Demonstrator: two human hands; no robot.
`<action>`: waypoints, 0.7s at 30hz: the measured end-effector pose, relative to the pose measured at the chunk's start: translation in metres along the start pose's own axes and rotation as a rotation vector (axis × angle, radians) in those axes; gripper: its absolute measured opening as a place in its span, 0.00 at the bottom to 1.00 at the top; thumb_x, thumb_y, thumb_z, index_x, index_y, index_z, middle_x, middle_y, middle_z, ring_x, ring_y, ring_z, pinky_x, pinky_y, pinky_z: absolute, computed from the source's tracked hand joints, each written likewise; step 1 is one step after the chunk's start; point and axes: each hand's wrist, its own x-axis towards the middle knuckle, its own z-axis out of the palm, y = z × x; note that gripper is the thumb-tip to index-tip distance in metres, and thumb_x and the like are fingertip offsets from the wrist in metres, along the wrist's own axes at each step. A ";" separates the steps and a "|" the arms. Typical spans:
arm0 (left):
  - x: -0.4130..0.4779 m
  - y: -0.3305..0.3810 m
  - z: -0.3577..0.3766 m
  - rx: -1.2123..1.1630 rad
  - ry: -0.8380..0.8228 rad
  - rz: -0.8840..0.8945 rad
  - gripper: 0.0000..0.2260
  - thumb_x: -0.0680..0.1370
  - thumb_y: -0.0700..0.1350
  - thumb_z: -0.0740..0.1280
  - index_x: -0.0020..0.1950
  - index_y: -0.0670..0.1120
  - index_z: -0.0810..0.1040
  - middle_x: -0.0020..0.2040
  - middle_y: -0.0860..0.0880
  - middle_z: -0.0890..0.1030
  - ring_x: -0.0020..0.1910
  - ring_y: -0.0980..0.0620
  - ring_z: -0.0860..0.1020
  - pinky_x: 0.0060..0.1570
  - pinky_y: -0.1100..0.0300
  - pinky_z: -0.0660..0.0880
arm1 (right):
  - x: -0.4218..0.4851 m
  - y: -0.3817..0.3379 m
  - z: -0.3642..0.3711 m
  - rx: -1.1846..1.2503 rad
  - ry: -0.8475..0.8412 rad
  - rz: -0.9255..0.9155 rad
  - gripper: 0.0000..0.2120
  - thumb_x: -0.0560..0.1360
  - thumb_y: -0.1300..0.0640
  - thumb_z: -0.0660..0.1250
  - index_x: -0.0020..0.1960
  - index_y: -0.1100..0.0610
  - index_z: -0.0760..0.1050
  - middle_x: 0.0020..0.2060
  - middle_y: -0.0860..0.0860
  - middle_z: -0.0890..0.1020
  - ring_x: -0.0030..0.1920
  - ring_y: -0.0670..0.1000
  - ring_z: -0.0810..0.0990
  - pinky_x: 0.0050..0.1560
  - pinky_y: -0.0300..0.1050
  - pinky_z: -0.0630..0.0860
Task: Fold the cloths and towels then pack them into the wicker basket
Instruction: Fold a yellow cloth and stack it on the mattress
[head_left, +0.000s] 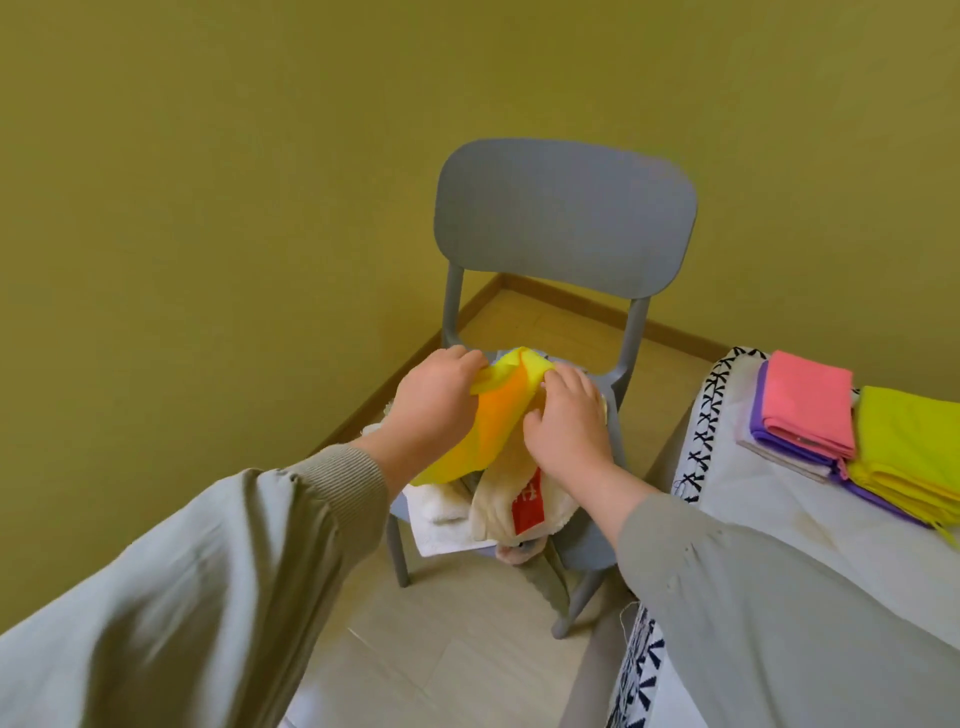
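Note:
Over the seat of a grey chair (566, 218), both my hands hold a yellow-orange cloth (491, 415). My left hand (434, 400) grips its upper left edge. My right hand (569, 421) pinches its right edge with curled fingers. Under the cloth a pile of white and cream towels (498, 509) lies on the seat, one bearing a red label (529, 501). Folded cloths sit stacked on the table at right: a pink one (810, 402) over a purple one (789, 447), beside a yellow one (909, 447). No wicker basket is in view.
The table at right carries a white cover (779, 514) with a black patterned border. The chair stands in a corner of olive-yellow walls with a wooden skirting board (395, 384). Pale tiled floor (457, 644) lies below the chair.

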 end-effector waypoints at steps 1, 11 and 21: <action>-0.001 0.008 -0.018 -0.011 0.022 0.036 0.17 0.74 0.36 0.62 0.62 0.44 0.74 0.53 0.45 0.76 0.52 0.43 0.75 0.40 0.54 0.69 | -0.002 -0.006 -0.014 0.020 0.031 -0.021 0.19 0.76 0.58 0.59 0.67 0.58 0.67 0.70 0.52 0.67 0.72 0.52 0.59 0.73 0.46 0.53; -0.030 0.088 -0.137 -0.180 0.201 0.194 0.11 0.70 0.34 0.64 0.49 0.44 0.78 0.43 0.50 0.78 0.42 0.45 0.75 0.37 0.55 0.71 | -0.050 -0.041 -0.140 0.296 0.002 0.015 0.13 0.72 0.63 0.60 0.29 0.60 0.71 0.27 0.55 0.71 0.33 0.56 0.66 0.30 0.45 0.57; -0.065 0.154 -0.226 -0.403 0.255 0.151 0.06 0.70 0.36 0.68 0.37 0.47 0.77 0.32 0.54 0.76 0.33 0.55 0.72 0.32 0.60 0.68 | -0.103 -0.069 -0.224 0.740 -0.036 -0.072 0.23 0.71 0.69 0.67 0.64 0.56 0.69 0.49 0.48 0.78 0.49 0.46 0.77 0.49 0.46 0.76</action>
